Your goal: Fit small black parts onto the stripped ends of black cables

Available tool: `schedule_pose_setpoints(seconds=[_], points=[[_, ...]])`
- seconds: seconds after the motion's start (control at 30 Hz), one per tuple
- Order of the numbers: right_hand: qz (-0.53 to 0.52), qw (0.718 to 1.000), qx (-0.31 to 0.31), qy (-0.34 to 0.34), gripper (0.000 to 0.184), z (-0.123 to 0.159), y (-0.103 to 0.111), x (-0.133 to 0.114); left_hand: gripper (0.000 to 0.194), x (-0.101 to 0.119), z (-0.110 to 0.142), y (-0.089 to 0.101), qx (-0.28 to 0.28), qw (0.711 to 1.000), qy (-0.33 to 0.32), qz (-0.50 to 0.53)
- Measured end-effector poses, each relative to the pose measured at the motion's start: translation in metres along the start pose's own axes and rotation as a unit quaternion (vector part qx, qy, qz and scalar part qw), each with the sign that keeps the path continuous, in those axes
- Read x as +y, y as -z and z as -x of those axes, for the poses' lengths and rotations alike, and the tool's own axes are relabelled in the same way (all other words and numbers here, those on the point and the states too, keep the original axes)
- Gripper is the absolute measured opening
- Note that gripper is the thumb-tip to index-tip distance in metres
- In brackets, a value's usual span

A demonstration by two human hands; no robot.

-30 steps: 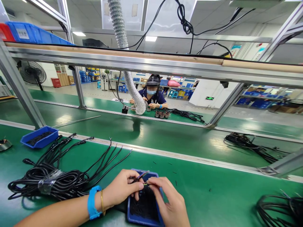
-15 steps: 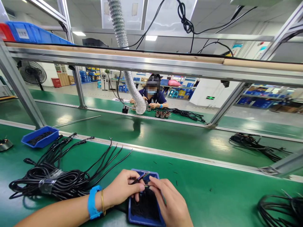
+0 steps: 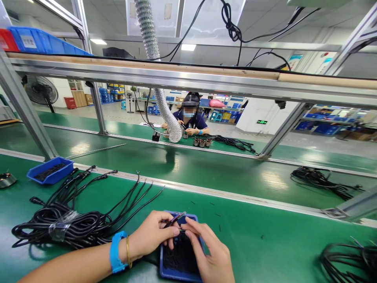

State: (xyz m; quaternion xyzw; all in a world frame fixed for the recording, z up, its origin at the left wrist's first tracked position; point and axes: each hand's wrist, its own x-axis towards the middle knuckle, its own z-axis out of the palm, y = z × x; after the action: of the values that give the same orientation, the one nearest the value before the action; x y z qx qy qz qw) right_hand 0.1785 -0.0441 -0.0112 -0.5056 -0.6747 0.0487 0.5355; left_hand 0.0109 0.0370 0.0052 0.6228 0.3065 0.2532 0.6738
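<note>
My left hand [image 3: 153,235] is closed in a pinch on the stripped end of a thin cable [image 3: 174,219] whose coloured wires poke out past my fingers. It wears a blue wristband and a gold bangle. My right hand [image 3: 207,251] is pinched right beside it, fingertips on something small that I cannot make out at the wire ends. Both hands hover over a small blue tray [image 3: 180,255] filled with small black pieces.
A taped bundle of black cables [image 3: 63,224] lies to the left, its ends fanned toward the conveyor. A second blue tray [image 3: 50,169] sits far left. More cable lies at the right edge [image 3: 350,259] and on the belt [image 3: 321,179]. A person works across the line [image 3: 190,120].
My right hand shifted slightly, fingers working at the wire ends. The cable bundle on the conveyor belt moved to the right. My left hand stays put.
</note>
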Motion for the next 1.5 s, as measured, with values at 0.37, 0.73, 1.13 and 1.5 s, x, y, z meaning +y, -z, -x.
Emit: schedule_pose_setpoints(seconds=[0.37,0.73,1.13,1.5], points=[[-0.057,0.936,0.12,-0.327,0.05,-0.014,0.05,0.047,0.035,0.01,0.001,0.004,-0.014,0.999,0.008,-0.035],[-0.044,0.918,0.148,-0.365,0.048,-0.014,0.065,0.07,0.033,0.012,0.003,0.005,-0.041,0.998,0.0,-0.046],[-0.098,0.966,0.083,-0.224,0.031,-0.002,0.008,0.009,0.029,0.003,0.002,0.001,-0.024,1.0,-0.007,-0.009],[-0.015,0.99,0.083,-0.116,0.013,0.002,-0.003,-0.002,0.027,0.006,0.003,0.001,-0.028,1.0,-0.001,-0.007]])
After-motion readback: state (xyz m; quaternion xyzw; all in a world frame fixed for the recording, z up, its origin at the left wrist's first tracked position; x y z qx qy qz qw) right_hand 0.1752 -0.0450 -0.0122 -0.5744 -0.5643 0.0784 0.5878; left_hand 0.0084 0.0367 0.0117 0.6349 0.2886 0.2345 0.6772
